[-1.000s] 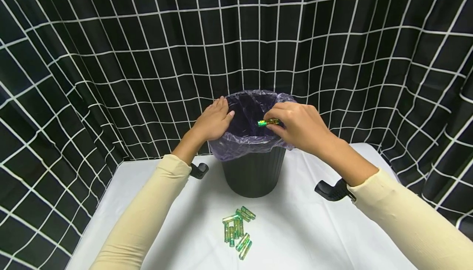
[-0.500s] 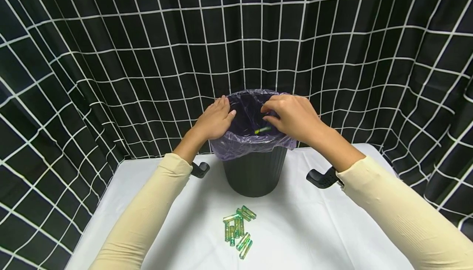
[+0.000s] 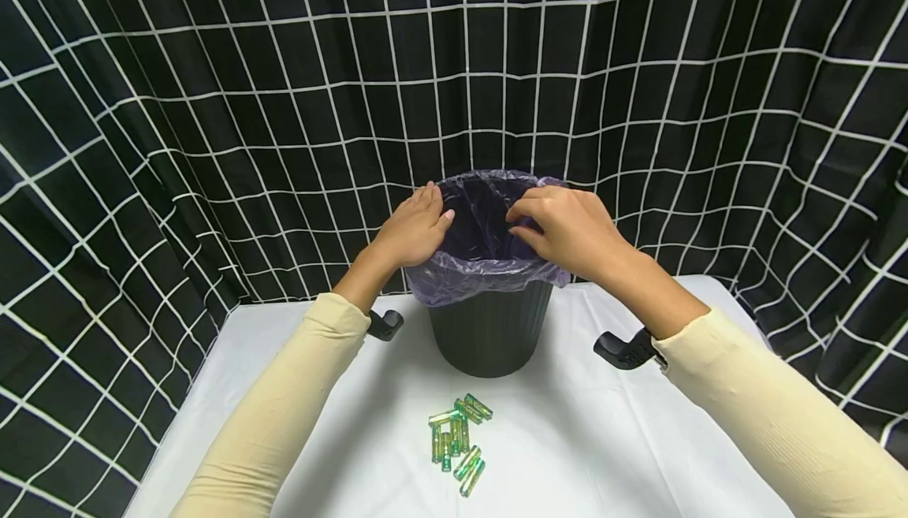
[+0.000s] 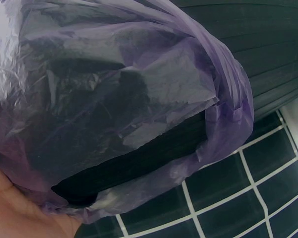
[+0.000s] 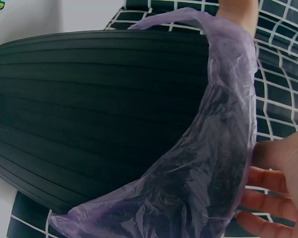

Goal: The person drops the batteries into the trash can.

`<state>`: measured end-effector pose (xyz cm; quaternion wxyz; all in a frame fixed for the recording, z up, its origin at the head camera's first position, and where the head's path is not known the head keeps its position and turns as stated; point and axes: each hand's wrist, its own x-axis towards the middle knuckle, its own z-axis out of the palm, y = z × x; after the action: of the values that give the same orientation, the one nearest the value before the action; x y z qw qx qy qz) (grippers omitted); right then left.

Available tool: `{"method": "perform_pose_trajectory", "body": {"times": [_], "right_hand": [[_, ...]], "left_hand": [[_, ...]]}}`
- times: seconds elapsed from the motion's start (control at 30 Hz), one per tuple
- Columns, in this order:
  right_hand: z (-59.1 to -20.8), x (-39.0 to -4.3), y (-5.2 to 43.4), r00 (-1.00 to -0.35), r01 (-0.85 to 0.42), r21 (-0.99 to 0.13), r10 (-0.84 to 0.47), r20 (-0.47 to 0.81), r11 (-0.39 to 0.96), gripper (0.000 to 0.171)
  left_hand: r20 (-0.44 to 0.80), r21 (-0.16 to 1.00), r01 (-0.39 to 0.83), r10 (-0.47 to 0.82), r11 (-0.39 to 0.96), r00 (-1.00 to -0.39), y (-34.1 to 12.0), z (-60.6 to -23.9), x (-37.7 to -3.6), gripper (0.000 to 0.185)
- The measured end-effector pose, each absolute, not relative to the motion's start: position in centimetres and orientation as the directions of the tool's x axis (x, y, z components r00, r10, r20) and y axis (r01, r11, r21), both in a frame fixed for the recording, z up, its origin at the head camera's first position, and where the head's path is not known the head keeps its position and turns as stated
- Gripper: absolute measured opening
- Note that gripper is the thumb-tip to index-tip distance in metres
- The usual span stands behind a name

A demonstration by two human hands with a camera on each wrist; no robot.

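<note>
A dark ribbed trash can (image 3: 489, 337) stands upright, lined with a purple translucent bag (image 3: 461, 277) folded over its rim. My left hand (image 3: 414, 228) rests on the left side of the rim with fingers extended; in the left wrist view part of that hand (image 4: 20, 210) lies against the bag. Over the right side of the opening is my right hand (image 3: 563, 222), its fingers loosely bent with nothing between them. The right wrist view has those fingers (image 5: 268, 198) beside the bag's edge. Several green-and-gold batteries (image 3: 455, 437) lie in a loose group in front of the can. The can's bottom is hidden.
The can and batteries stand on a white-covered table (image 3: 567, 439). A black curtain (image 3: 284, 108) with a white grid encloses the back and sides. Black wrist mounts (image 3: 624, 350) jut from under both wrists.
My right hand let go of a battery, which fell into the lined can and is out of sight now. The left hand has stayed on the rim.
</note>
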<state>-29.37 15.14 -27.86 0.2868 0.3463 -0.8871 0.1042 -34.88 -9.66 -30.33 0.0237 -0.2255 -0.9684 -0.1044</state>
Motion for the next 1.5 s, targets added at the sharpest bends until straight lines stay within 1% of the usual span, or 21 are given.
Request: {"method": "perform_pose_trajectory", "body": {"times": [0.27, 0.57, 0.77, 0.9, 1.17, 1.5], "right_hand": [[-28.1, -28.0, 15.7, -0.564, -0.694, -0.023, -0.523, 0.639, 0.720, 0.011], [-28.9, -25.9, 15.6, -0.485, -0.745, -0.008, -0.533, 0.693, 0.667, 0.014], [-29.8, -24.1, 15.2, -0.423, -0.765, 0.033, -0.540, 0.728, 0.643, 0.014], [-30.5, -22.9, 15.1, -0.415, -0.758, 0.041, -0.530, 0.740, 0.651, 0.016], [-32.3, -20.9, 14.7, -0.409, -0.774, 0.018, -0.522, 0.748, 0.632, 0.019], [-35.6, -18.9, 14.2, -0.437, -0.783, -0.030, -0.515, 0.738, 0.621, 0.020]], "left_hand": [[0.108, 0.196, 0.447, 0.434, 0.873, -0.895, -9.5, -30.3, -35.0, 0.064], [0.105, 0.191, 0.444, 0.431, 0.876, -0.896, -9.6, -30.4, -34.9, 0.064], [0.112, 0.185, 0.445, 0.432, 0.876, -0.895, -9.6, -30.2, -34.8, 0.063], [0.112, 0.190, 0.444, 0.430, 0.876, -0.896, -9.6, -30.3, -34.8, 0.063], [0.111, 0.191, 0.448, 0.434, 0.874, -0.894, -9.6, -30.2, -34.8, 0.063], [0.103, 0.207, 0.438, 0.425, 0.875, -0.899, -9.6, -30.2, -34.7, 0.063]]}}
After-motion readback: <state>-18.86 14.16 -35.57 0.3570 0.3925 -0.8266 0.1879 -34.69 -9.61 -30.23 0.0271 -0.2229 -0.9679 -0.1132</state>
